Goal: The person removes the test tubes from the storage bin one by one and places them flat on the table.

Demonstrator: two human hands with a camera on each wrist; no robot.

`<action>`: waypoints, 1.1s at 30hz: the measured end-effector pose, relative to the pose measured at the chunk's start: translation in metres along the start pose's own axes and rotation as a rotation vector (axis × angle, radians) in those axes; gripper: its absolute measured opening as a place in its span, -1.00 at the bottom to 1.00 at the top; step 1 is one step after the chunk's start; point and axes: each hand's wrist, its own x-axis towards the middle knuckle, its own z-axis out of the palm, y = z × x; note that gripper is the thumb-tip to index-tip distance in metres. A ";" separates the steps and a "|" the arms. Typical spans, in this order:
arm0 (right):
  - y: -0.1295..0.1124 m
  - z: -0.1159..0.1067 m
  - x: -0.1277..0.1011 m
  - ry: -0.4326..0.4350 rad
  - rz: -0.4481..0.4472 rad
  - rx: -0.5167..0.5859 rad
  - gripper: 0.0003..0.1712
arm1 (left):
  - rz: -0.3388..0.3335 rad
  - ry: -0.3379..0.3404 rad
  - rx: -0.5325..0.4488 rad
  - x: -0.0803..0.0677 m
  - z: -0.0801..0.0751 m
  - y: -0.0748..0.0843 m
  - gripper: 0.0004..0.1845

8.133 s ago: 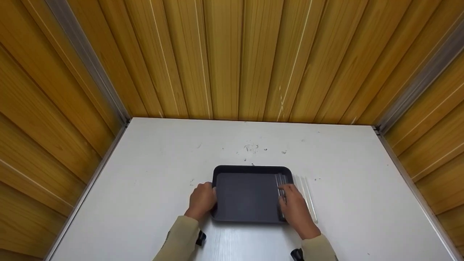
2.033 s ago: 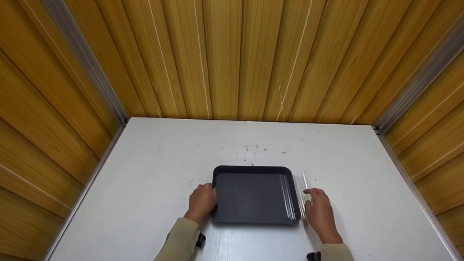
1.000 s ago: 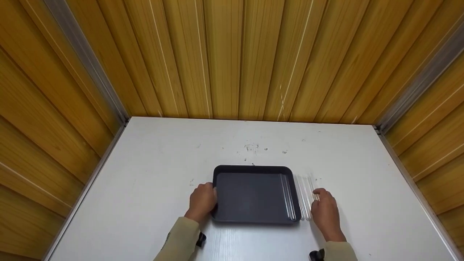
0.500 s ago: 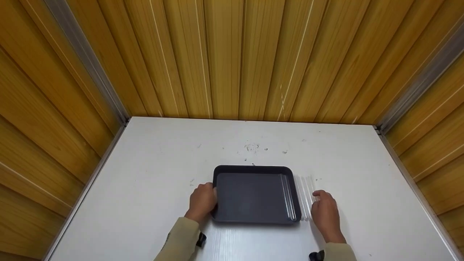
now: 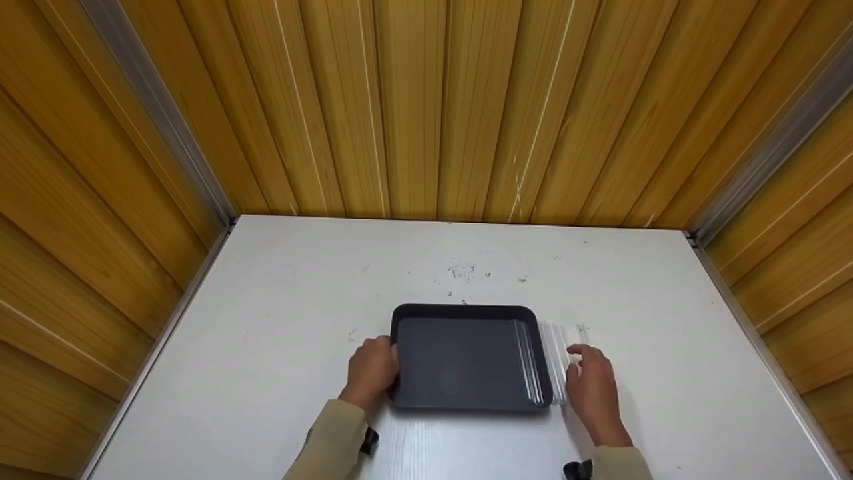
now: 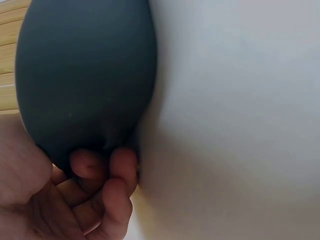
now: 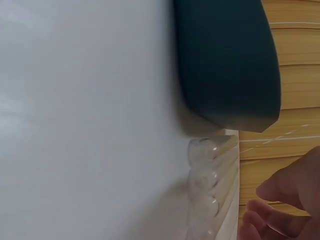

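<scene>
A dark grey rectangular tray point(image 5: 460, 363) lies on the white table. My left hand point(image 5: 370, 370) grips its left rim; in the left wrist view, fingers point(image 6: 122, 165) curl under the tray's wall. Inside the tray, clear test tubes point(image 5: 528, 363) lie side by side along the right wall. More clear test tubes point(image 5: 554, 367) lie in a row on the table just right of the tray, their rounded ends point(image 7: 204, 177) showing in the right wrist view. My right hand point(image 5: 593, 383) hovers close over this row, thumb and forefinger apart, nothing between them.
The white table point(image 5: 300, 280) has small dark marks point(image 5: 462, 271) beyond the tray. Wood-patterned panels point(image 5: 413, 113) rise at the back and both sides, with metal corner strips point(image 5: 160, 107).
My right hand was at the tubes inside the tray, then moved right to those on the table. Just now it shifted slightly left and its fingers spread. The left hand stays on the tray.
</scene>
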 end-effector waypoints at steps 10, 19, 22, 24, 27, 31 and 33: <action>-0.020 0.000 0.001 -0.037 -0.009 0.050 -0.68 | -0.011 0.003 0.017 0.000 -0.003 -0.003 -0.78; -0.036 0.002 0.001 -0.072 -0.030 0.086 -0.68 | -0.030 -0.005 0.032 -0.001 -0.003 -0.003 -0.78; -0.039 0.001 0.000 -0.091 -0.038 0.098 -0.67 | -0.037 -0.009 0.030 -0.001 -0.002 -0.002 -0.77; -0.041 0.001 -0.001 -0.101 -0.041 0.106 -0.66 | -0.042 -0.014 0.024 0.000 -0.002 -0.001 -0.77; -0.044 0.002 0.000 -0.111 -0.044 0.103 -0.65 | -0.043 -0.015 0.011 0.000 -0.002 0.000 -0.77; -0.049 0.005 0.000 -0.120 -0.063 0.097 -0.65 | -0.035 -0.017 -0.002 0.000 -0.002 0.001 -0.76; -0.051 0.007 0.000 -0.122 -0.084 0.091 -0.66 | -0.031 -0.020 -0.009 0.000 -0.002 0.002 -0.76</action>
